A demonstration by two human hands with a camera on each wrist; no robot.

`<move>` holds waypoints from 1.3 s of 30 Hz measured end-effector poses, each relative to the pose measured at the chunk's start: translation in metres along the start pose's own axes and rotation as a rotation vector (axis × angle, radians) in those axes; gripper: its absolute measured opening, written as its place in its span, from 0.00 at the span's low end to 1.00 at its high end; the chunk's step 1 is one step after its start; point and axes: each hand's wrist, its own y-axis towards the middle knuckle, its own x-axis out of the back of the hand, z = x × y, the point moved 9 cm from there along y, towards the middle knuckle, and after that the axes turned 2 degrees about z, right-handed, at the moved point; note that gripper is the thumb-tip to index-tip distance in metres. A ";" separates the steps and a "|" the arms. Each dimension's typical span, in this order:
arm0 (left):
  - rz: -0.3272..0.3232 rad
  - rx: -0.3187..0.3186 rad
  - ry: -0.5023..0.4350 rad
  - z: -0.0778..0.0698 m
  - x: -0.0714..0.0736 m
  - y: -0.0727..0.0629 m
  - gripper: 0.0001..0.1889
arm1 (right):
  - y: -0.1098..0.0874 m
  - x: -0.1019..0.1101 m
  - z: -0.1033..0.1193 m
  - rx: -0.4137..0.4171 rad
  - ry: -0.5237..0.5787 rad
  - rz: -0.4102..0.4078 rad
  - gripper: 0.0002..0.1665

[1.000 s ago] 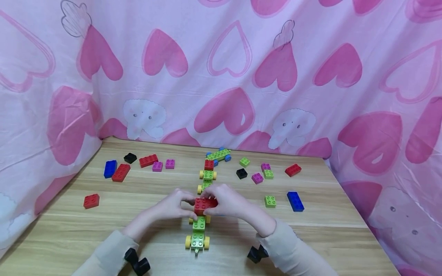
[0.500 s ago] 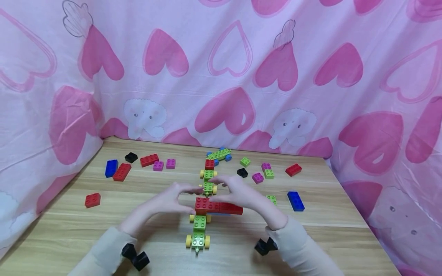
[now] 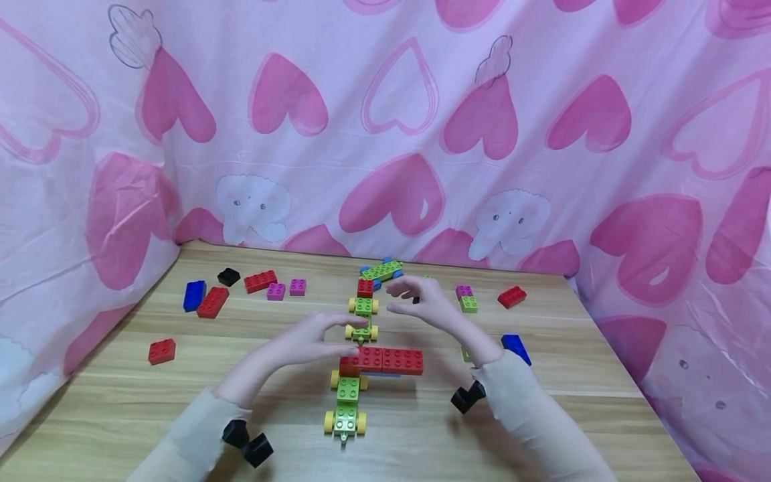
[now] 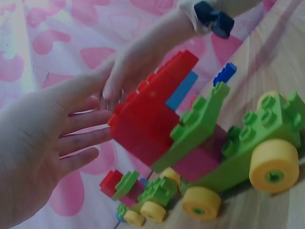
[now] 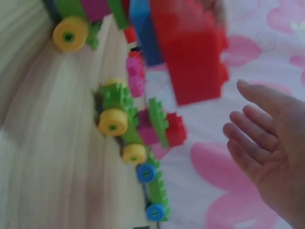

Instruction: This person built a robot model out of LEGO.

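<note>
Beige sleeves (image 3: 189,432) end in two hands that hold nothing. The left hand (image 3: 310,340) has its fingers and thumb apart, thumb close to the red bricks (image 3: 402,361); whether it touches them I cannot tell. The right hand (image 3: 424,301) is relaxed, fingers apart, beyond them toward the far edge of the table (image 3: 295,435).

The red bricks lie end to end on top of the near vehicle (image 3: 346,418), by the middle of the near edge, and overhang toward the right edge with a blue piece (image 4: 182,89) underneath. That joint looks finished. Below it, a pink brick (image 4: 195,163) and a green plate (image 4: 195,126) are stacked.

Next toward the far edge stands the second vehicle (image 3: 363,306), topped by one red block (image 3: 365,288), then a blue-wheeled base (image 3: 382,270), its studs bare.

Building seems only partway along: a red brick (image 3: 162,351) by the left edge, black, blue and pink pieces near the far left corner, and a blue brick (image 3: 517,348) toward the right edge are unattached.
</note>
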 end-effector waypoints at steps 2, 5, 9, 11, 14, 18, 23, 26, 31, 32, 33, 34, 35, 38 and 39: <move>-0.002 -0.028 0.010 -0.004 0.000 0.004 0.24 | 0.005 -0.001 -0.007 -0.004 -0.002 -0.002 0.21; -0.009 -0.052 0.025 -0.011 0.000 0.010 0.22 | 0.012 -0.003 -0.017 -0.036 0.003 0.001 0.20; -0.030 -0.075 0.039 -0.020 0.000 0.015 0.21 | 0.020 -0.009 -0.034 -0.092 0.060 0.012 0.21; -0.040 -0.088 0.045 -0.024 -0.001 0.017 0.20 | 0.024 -0.013 -0.042 -0.119 0.096 0.024 0.23; -0.047 -0.101 0.054 -0.028 -0.003 0.021 0.20 | 0.031 -0.019 -0.052 -0.140 0.133 0.044 0.28; -0.042 -0.100 0.071 -0.031 -0.009 0.025 0.22 | 0.038 -0.025 -0.061 -0.142 0.170 0.074 0.34; -0.015 -0.088 0.083 -0.033 -0.016 0.031 0.25 | 0.044 -0.032 -0.069 -0.158 0.166 0.108 0.37; 0.020 -0.067 0.088 -0.034 -0.021 0.033 0.27 | 0.048 -0.036 -0.072 -0.151 0.175 0.131 0.37; 0.103 -0.019 0.095 -0.032 -0.031 0.035 0.30 | 0.050 -0.044 -0.075 -0.164 0.209 0.181 0.38; 0.114 -0.018 0.099 -0.032 -0.032 0.036 0.31 | 0.051 -0.045 -0.076 -0.171 0.210 0.186 0.39; 0.122 -0.016 0.106 -0.032 -0.034 0.036 0.31 | 0.051 -0.046 -0.076 -0.177 0.211 0.191 0.39; 0.128 -0.015 0.112 -0.032 -0.035 0.037 0.32 | 0.052 -0.046 -0.077 -0.181 0.209 0.190 0.39; 0.133 -0.014 0.112 -0.031 -0.036 0.037 0.32 | 0.053 -0.047 -0.077 -0.186 0.205 0.190 0.39; 0.153 -0.006 0.125 -0.029 -0.039 0.038 0.31 | 0.055 -0.048 -0.079 -0.204 0.190 0.186 0.39; 0.162 -0.004 0.128 -0.029 -0.040 0.038 0.31 | 0.056 -0.049 -0.080 -0.209 0.184 0.186 0.39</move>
